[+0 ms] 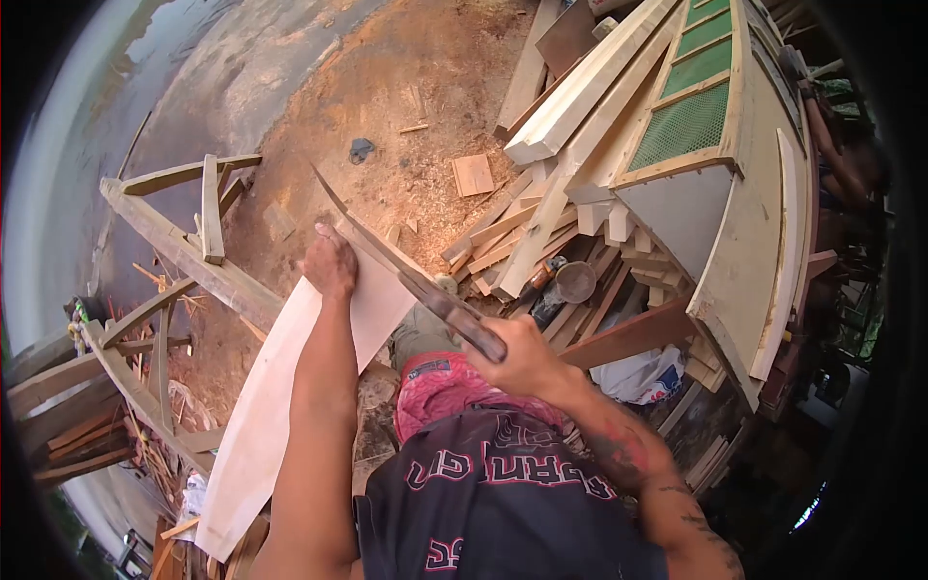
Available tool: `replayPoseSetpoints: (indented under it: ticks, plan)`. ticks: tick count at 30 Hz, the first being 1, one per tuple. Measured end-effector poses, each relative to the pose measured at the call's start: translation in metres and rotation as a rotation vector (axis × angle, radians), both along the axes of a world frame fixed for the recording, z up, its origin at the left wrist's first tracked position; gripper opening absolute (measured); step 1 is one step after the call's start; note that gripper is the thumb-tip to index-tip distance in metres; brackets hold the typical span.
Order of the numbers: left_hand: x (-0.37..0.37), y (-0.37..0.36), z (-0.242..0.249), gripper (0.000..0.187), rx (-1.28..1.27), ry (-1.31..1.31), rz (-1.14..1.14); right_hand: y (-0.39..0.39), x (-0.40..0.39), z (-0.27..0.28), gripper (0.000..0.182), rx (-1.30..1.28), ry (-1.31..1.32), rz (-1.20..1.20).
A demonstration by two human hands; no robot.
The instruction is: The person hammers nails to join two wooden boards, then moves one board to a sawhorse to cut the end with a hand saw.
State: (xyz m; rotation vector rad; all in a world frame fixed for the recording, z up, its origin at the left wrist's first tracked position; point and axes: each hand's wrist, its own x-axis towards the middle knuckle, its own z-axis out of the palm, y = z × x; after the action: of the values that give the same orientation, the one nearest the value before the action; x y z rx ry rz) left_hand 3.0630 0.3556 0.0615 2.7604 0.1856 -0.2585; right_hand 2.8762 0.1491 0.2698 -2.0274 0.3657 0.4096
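A long pale wooden board (pixel 261 416) stands at a slant in front of me, its curved lower end at the bottom left. My left hand (pixel 331 261) is closed over the board's upper part. In my right hand (pixel 522 356) is the dark handle of a machete (pixel 425 290), with the fingers wrapped round it. Its long narrow blade points up and to the left. In this view the blade overlaps the board's upper right side, and its tip reaches past the board, to the right of my left hand.
Wooden trestles (pixel 169 242) stand at the left. On the right is a large wooden structure with green mesh panels (pixel 681 130), beside stacked timber (pixel 590 92). A power tool (pixel 556 280) lies among offcuts near a white plastic bag (pixel 640 375). Wood chips (pixel 401 184) cover the ground ahead.
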Motion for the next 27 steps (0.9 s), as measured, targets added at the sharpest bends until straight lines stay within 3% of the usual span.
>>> replayPoseSetpoints:
  ticks: [2, 5, 8, 10, 14, 15, 16, 18, 20, 24, 27]
  plan:
    - [-0.001, -0.001, 0.004, 0.072, 0.007, 0.003, 0.006, -0.040, -0.086, 0.081, 0.024, -0.055, 0.099, 0.043]
    - [-0.001, -0.001, -0.001, 0.071, 0.015, -0.021, 0.029, -0.058, -0.136, 0.189, 0.024, -0.083, 0.106, 0.127]
    - [0.003, -0.001, -0.013, 0.069, 0.034, -0.049, 0.026, -0.048, -0.119, 0.191, 0.025, -0.097, 0.095, 0.147]
    - [0.002, 0.000, -0.014, 0.067, 0.070, -0.050, 0.012, -0.033, -0.085, 0.141, 0.024, -0.133, 0.104, 0.103]
    - [0.003, 0.003, -0.007, 0.063, 0.020, 0.021, -0.012, 0.037, 0.076, -0.095, 0.022, 0.039, -0.124, -0.010]
    - [-0.001, 0.007, -0.009, 0.064, -0.013, -0.035, -0.087, 0.063, 0.117, -0.123, 0.022, 0.016, 0.008, -0.002]
    - [0.000, 0.009, -0.012, 0.067, -0.048, -0.074, -0.103, 0.085, 0.139, -0.142, 0.021, -0.082, -0.181, -0.062]
    - [0.001, 0.009, -0.020, 0.070, 0.042, 0.090, -0.011, 0.069, 0.132, -0.118, 0.021, 0.010, -0.071, -0.055]
    - [-0.004, 0.005, -0.017, 0.071, 0.002, 0.071, 0.025, 0.058, 0.101, -0.109, 0.025, 0.012, -0.052, -0.041]
    - [-0.001, 0.003, -0.004, 0.070, 0.030, -0.001, 0.006, -0.020, -0.049, 0.059, 0.021, -0.016, 0.098, 0.035]
    - [0.000, 0.003, -0.014, 0.066, 0.036, -0.039, 0.040, -0.049, -0.130, 0.155, 0.017, -0.067, 0.035, 0.103]
